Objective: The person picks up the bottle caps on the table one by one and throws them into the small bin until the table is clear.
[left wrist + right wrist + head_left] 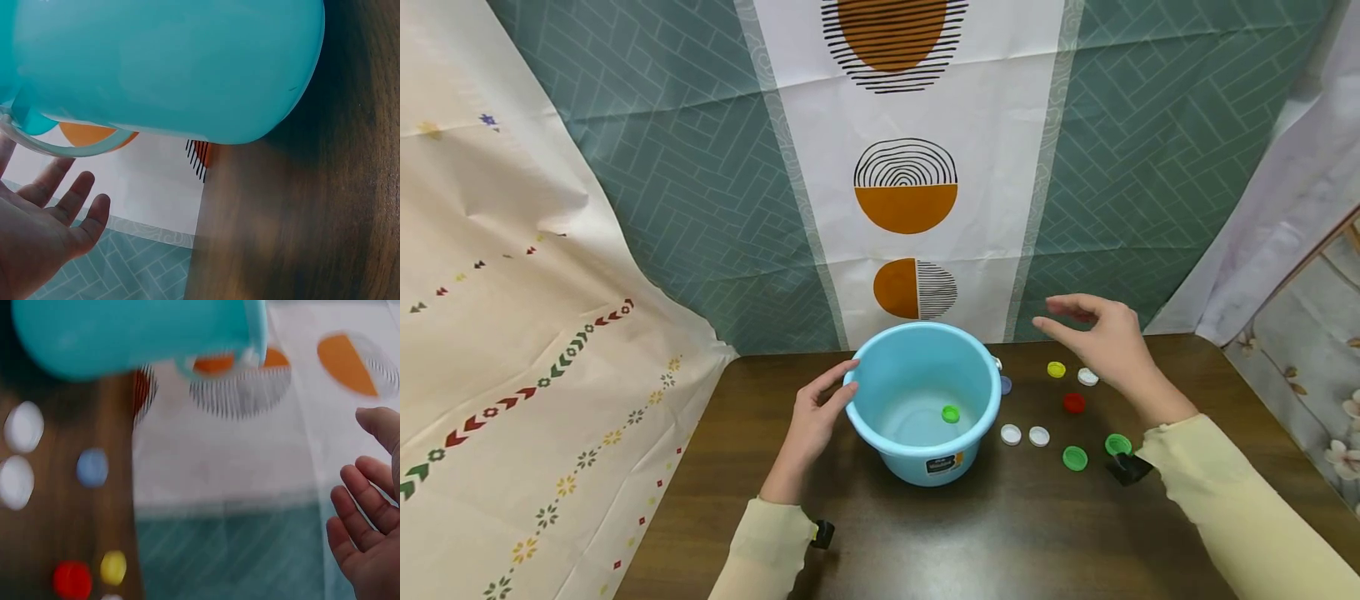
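Note:
A light blue plastic tub (925, 471) stands on the table, with one green bottle cap (951, 414) inside on its bottom. My left hand (818, 406) is at the tub's left rim, thumb and fingertips touching it. In the left wrist view, three outstretched fingers (70, 197) show below the tub's handle (81, 150); the thumb is out of sight. Raised above the table to the right of the tub, my right hand (1101, 337) holds nothing. Its thumb and fingers are spread apart in the right wrist view. Below it lie a yellow cap (1056, 369), a white cap (1087, 377) and a red cap (1073, 403).
Two white caps (1025, 435) lie beside the tub, and a blue cap (92, 467) sits just behind its right side. Two green caps (1075, 458) are near the right sleeve. A patterned curtain (910, 108) hangs behind the dark wooden table (1000, 533).

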`<state>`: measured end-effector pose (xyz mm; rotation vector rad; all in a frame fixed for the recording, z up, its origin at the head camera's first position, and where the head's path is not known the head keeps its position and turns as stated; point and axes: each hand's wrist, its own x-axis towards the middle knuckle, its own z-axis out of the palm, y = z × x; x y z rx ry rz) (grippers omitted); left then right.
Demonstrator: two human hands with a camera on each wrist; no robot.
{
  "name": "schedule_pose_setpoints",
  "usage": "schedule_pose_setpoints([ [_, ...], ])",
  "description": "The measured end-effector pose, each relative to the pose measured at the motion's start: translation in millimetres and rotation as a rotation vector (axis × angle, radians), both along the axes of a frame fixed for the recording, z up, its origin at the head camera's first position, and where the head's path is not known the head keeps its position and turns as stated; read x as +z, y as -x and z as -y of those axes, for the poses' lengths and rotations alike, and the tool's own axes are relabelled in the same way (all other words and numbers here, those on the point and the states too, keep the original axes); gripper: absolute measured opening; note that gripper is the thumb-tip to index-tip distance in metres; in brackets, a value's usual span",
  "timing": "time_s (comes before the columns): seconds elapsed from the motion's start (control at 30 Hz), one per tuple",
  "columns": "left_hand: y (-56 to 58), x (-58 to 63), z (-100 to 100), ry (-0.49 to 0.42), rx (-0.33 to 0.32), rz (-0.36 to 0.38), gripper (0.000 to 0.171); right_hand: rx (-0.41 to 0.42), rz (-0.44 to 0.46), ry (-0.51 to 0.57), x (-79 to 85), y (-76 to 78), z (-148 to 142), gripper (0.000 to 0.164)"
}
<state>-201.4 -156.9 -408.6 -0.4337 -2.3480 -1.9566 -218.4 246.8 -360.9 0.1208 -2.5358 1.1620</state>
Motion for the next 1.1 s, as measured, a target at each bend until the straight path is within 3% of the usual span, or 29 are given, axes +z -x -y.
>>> schedule_pose_setpoints([
  [0.23,-3.1,-1.2,3,-0.001,0.014,-0.008,0.038,-0.184,0.035,-0.054,-32.0,-21.4,-59,0.051],
  [0.57,0.1,2.6,1,0.016,-0.003,-0.008,0.039,-0.401,0.176,-0.137,-92.3,-56.7,-146,0.076],
  [0.7,1.2,4.1,1,0.021,-0.007,-0.014,0.039,-0.438,0.219,-0.16,-114.9,-64.1,-167,0.082],
  [0.93,2.2,2.8,3,0.03,-0.018,0.004,0.039,-0.408,0.448,-0.271,-135.4,-68.8,-186,0.102],
  [1.1,1.8,1.9,5,0.029,-0.011,0.007,0.039,-0.384,0.481,-0.298,-144.7,-65.1,-189,0.104],
])
